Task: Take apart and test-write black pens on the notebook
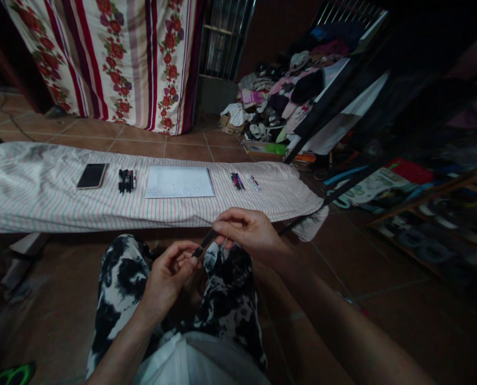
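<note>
Pinching a slim black pen (205,242) at both ends, low over the lap and well short of the desk (41,200). Closing the left hand (170,274) on the lower end, thumb and fingertips tight around it; closing the right hand (248,230) on the upper end, fingers bunched. Pulling or twisting, maybe, but hard telling which, with the whole pen so dark. Judging things as early going: handling the pen only, not yet bringing it to any paper. Leaving the spiral notebook (180,182) flat on the striped desk ahead, page marks too faint for reading, neither hand near it. Leaving the phone (91,176) at far left, the black markers (126,181) just beside it and the coloured pens (237,181) right of the notebook, all untouched. Sitting behind it all, patterned trousers (120,283) under the hands.
</note>
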`<state>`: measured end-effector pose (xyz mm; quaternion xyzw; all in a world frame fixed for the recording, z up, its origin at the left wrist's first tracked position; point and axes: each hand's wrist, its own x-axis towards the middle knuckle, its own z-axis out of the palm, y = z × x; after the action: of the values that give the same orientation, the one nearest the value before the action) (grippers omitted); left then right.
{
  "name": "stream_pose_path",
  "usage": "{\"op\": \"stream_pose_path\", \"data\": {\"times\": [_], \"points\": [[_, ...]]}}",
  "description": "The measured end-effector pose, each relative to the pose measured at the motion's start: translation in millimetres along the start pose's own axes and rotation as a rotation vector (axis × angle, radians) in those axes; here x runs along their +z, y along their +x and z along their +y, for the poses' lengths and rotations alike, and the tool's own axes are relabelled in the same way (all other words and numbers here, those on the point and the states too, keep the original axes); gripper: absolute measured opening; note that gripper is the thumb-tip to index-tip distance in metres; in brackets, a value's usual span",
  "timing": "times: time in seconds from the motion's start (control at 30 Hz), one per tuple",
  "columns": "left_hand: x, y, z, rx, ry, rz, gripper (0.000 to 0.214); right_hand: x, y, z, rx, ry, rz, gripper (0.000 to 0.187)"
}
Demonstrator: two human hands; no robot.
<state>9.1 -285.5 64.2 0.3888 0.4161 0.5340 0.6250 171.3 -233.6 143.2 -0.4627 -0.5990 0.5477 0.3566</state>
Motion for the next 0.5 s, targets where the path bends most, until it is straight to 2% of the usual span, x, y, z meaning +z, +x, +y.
{"op": "stream_pose_path", "data": {"times": [0.2, 0.33, 0.5], "points": [[-0.2, -0.4, 1.9, -0.011, -0.003, 0.005, 0.023, 1.6, -1.5, -3.6, -0.044, 0.05, -0.04, 0.035], [0.4, -1.3, 3.4, -0.019, 0.006, 0.015, 0.024, -0.5, -1.4, -7.0, -0.034, 0.025, -0.068, 0.029], [0.3, -1.9, 3.2, -0.03, 0.007, 0.017, 0.026, 1.5, 0.7, -6.0, 0.013, -0.022, -0.001, 0.029]]}}
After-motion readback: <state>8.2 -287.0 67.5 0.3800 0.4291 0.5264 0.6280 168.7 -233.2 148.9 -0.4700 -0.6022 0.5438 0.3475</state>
